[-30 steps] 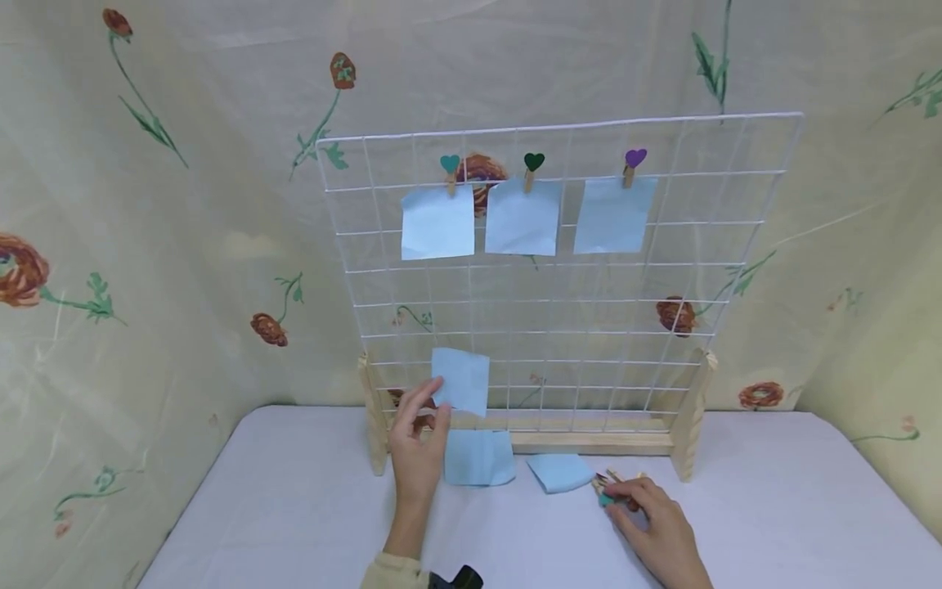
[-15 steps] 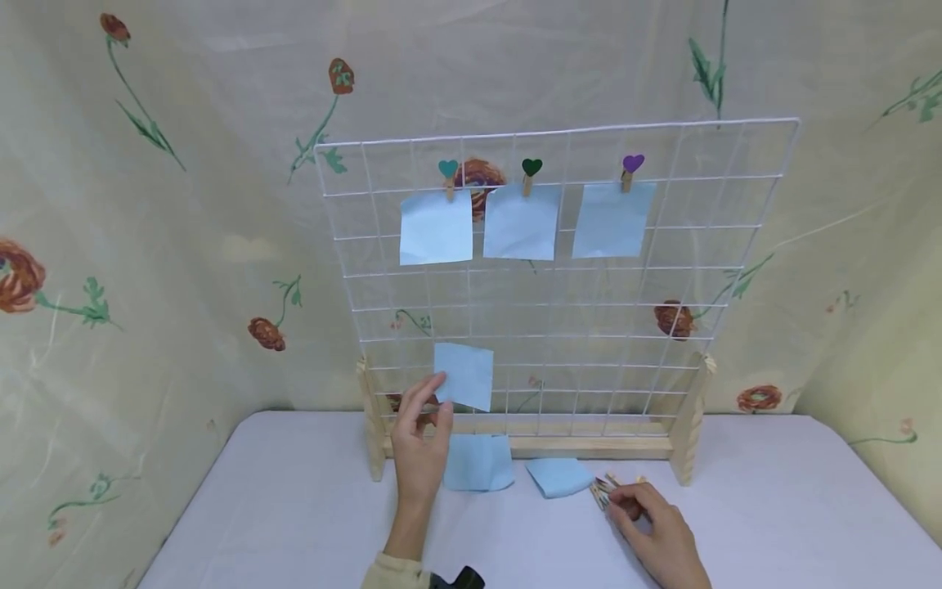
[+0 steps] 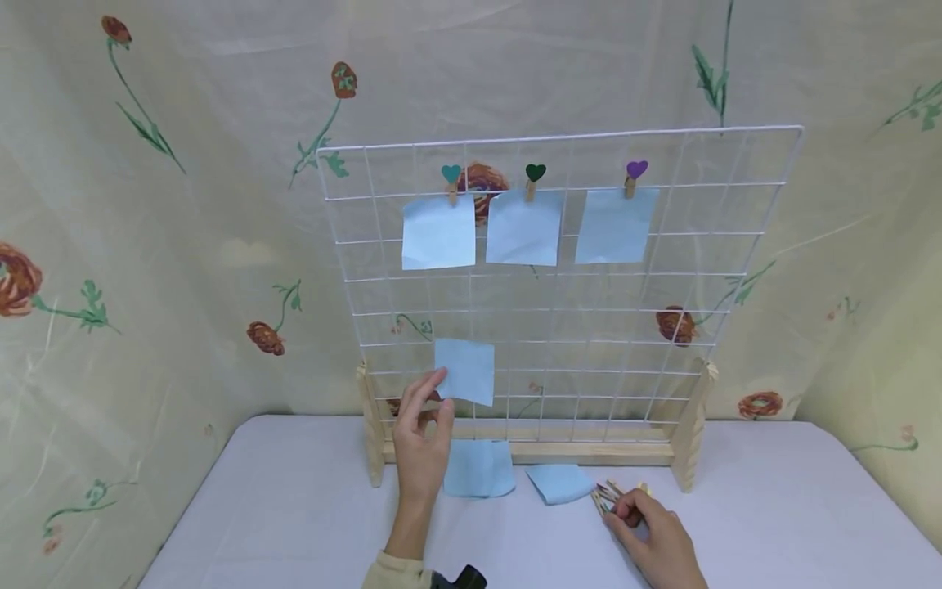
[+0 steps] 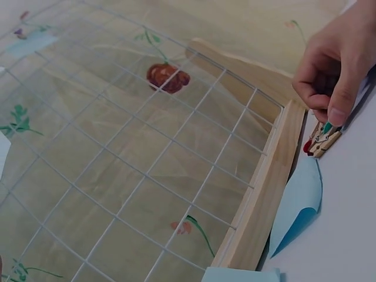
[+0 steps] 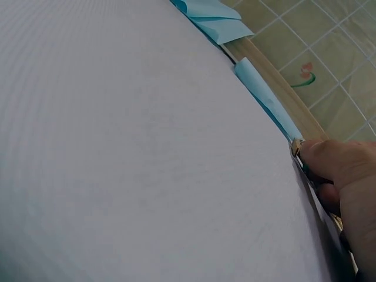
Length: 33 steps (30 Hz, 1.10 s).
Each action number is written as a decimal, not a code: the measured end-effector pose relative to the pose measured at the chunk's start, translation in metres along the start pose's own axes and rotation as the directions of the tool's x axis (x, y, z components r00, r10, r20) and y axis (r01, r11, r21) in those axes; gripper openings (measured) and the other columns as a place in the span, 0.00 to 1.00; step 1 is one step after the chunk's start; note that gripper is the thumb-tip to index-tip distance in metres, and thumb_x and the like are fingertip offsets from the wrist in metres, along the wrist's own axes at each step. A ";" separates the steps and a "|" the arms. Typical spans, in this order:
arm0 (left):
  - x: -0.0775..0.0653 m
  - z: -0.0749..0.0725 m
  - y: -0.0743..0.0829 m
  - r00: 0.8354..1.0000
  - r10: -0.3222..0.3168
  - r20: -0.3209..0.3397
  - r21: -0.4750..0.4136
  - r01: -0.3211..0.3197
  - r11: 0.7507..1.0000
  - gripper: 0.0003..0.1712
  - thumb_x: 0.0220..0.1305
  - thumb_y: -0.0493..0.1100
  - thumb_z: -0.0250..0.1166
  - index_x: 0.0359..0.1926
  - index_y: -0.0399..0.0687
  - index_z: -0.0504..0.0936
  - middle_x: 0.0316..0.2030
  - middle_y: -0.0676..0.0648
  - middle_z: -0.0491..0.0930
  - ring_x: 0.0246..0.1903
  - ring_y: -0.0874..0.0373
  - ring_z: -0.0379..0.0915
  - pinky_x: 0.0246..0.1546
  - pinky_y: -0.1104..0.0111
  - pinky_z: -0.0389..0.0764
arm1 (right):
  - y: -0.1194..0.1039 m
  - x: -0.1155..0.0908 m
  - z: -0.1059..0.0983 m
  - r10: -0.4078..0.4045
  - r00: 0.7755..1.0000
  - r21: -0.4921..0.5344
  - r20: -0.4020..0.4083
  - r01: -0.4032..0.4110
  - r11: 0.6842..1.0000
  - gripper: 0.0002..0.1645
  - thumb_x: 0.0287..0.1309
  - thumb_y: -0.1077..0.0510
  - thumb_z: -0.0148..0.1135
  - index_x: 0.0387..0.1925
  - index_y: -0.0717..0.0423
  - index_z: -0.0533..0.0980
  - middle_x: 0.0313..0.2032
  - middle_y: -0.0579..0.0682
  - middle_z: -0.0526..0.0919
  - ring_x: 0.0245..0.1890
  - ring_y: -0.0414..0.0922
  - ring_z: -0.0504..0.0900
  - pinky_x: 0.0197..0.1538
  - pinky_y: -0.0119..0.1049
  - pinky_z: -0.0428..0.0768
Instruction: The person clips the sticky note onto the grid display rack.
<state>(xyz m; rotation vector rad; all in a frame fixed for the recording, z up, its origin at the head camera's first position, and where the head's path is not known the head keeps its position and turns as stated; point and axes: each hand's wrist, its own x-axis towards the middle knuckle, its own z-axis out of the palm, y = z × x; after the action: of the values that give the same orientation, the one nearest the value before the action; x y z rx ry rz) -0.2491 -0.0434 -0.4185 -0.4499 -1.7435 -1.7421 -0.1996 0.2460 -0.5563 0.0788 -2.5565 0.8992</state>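
Observation:
My left hand [image 3: 421,458] holds a blue sheet of paper [image 3: 469,373] by its lower left edge, in front of the lower part of the white wire grid. My right hand [image 3: 657,540] is low over the table beside a small pile of wooden clothespins [image 3: 602,497]. In the left wrist view its thumb and fingers pinch a clothespin with a green top [image 4: 328,127]. Three blue sheets hang high on the grid, under clothespins with a teal heart [image 3: 451,173], a dark green heart [image 3: 536,173] and a purple heart [image 3: 636,169].
Blue paper [image 3: 480,470] lies at the grid's foot, with a curled blue sheet [image 3: 558,483] to its right. A wooden base [image 3: 589,452] and two side posts carry the grid on a white-covered table [image 3: 294,507]. Flower-printed cloth [image 3: 184,245] hangs behind.
My left hand has raised the blue sheet slightly against the grid. My right hand stays at the clothespins, its fingers shifting a little among them. The head view has tilted slightly.

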 end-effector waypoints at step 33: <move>0.019 0.016 -0.028 0.986 0.101 -0.134 0.012 -0.101 0.995 0.18 0.59 0.35 0.65 0.52 0.45 0.80 0.53 0.45 0.76 0.39 0.57 0.71 0.32 0.80 0.74 | -0.014 -0.001 0.010 0.026 0.999 -0.147 0.021 -0.023 0.989 0.09 0.47 0.53 0.71 0.32 0.41 0.79 0.31 0.34 0.73 0.27 0.28 0.67 0.34 0.30 0.60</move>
<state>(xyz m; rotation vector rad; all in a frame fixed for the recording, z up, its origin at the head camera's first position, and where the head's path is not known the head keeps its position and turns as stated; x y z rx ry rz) -0.2840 -0.0335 -0.4264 -0.4024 -1.6030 -1.6572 -0.1998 0.2285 -0.5556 0.0140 -2.6415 0.7200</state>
